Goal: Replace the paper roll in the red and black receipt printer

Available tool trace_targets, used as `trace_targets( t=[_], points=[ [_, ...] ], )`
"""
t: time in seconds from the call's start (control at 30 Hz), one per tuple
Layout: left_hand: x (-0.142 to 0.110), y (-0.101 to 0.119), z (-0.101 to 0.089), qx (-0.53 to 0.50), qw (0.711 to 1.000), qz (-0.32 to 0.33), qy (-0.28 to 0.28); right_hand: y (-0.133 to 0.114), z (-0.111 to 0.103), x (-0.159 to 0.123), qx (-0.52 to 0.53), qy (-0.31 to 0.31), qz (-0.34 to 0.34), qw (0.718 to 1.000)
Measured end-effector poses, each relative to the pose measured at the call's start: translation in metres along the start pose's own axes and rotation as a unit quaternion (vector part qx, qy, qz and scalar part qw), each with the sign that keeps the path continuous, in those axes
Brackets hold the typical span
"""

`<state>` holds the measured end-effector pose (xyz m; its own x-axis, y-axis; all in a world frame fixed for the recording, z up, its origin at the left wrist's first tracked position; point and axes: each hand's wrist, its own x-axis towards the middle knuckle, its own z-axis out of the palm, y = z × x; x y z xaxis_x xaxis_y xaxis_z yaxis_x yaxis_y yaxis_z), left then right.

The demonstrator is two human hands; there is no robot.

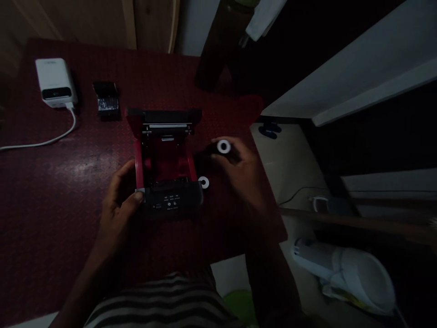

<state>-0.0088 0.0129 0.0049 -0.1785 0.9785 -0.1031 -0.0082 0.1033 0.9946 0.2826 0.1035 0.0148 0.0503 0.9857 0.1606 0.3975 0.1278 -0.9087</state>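
Note:
A red and black label printer (163, 166) sits on the table with its lid (164, 116) raised and its red inner bay exposed. My left hand (119, 198) is closed on the printer's left front corner, thumb on top of the black control panel (172, 202). To the right of the printer, my right hand (235, 159) is closed around a small roll (223, 146) that shows a white ring-shaped end with a dark centre. A second white ring (204, 182) shows beside the printer's right front edge; what it belongs to is too dark to make out.
On the dark red table (51, 218) are a white power bank (54, 79) with a white cable (66, 132) and a small black item (107, 100). A tall dark bottle (220, 45) stands at the back. Beyond the right table edge, blue slippers (269, 130) lie on the floor.

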Motion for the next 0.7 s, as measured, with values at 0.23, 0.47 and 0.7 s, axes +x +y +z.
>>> trace_targets(
  t=[0.23,0.47,0.7],
  points=[
    [0.000,0.008,0.003,-0.010,1.000,0.000,-0.009,-0.116,-0.056,-0.020,-0.111,-0.257,-0.106,0.954],
    [-0.003,0.011,0.003,-0.032,0.999,-0.024,-0.026,-0.114,0.034,0.006,-0.333,-0.285,-0.226,0.870],
    [-0.003,0.015,0.003,-0.030,0.999,-0.031,-0.027,-0.129,0.079,0.009,-0.489,-0.302,-0.157,0.803]
  ],
)
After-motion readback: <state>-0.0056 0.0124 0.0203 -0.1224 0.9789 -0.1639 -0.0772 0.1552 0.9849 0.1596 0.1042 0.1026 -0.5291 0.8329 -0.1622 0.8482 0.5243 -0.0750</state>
